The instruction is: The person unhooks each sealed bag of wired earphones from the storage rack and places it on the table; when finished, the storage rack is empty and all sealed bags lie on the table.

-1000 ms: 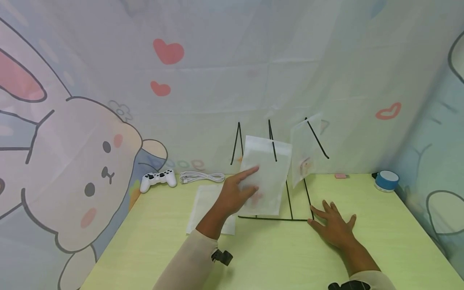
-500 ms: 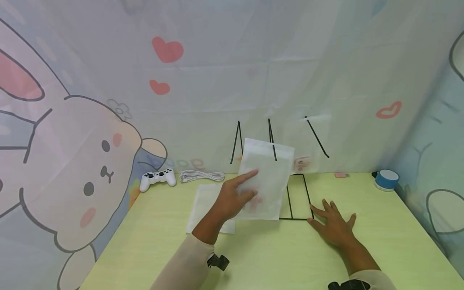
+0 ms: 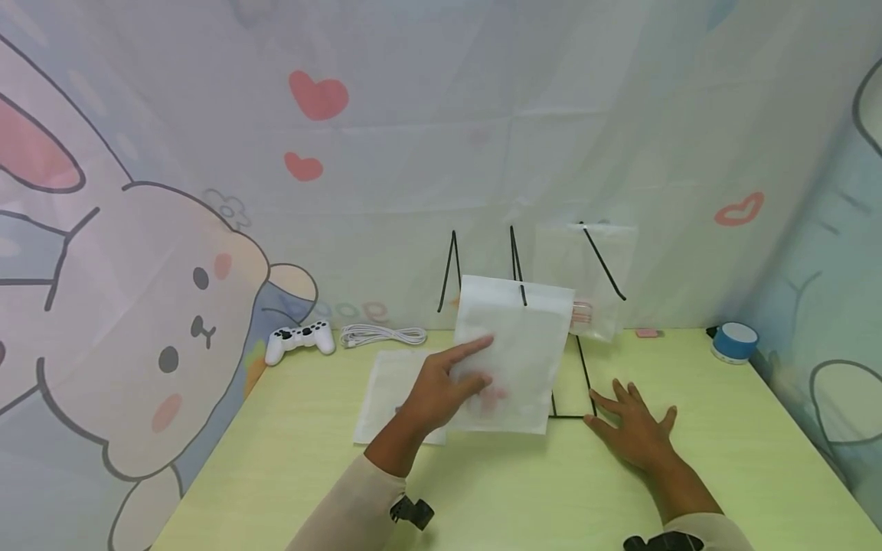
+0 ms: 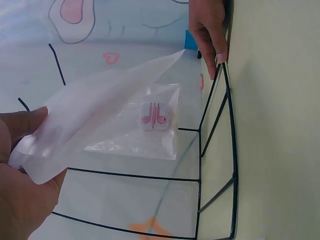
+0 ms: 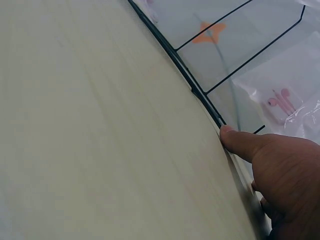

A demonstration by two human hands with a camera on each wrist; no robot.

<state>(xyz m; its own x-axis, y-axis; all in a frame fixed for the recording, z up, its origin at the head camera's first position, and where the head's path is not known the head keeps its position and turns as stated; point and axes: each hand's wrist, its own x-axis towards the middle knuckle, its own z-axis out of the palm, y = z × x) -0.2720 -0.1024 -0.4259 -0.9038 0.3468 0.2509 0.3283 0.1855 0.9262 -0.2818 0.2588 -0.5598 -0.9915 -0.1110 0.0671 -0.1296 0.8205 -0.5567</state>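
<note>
My left hand (image 3: 441, 386) pinches a translucent white bag (image 3: 513, 344) by its left side, in front of the middle hook of a black wire rack (image 3: 586, 375). Something pinkish shows faintly through this bag. On the rack's right hook hangs a clear bag (image 3: 606, 260); in the left wrist view a case with pink earphones (image 4: 155, 117) lies inside it. With fingers spread, my right hand (image 3: 635, 430) touches the rack's front right corner; the right wrist view has the thumb (image 5: 240, 141) against the black base bar. The hook tip crosses the held bag's top edge in the head view.
Another white bag (image 3: 386, 390) lies flat left of the rack. Along the table's back are a white game controller (image 3: 300, 341), a coiled white cable (image 3: 383, 335), a small pink item (image 3: 647, 333) and a blue and white round object (image 3: 735, 343). A printed cloth hangs behind.
The held bag has moved down and slightly right with my left hand. The hanging bag has swung on its hook and now faces forward more. My right hand has stayed at the corner.
</note>
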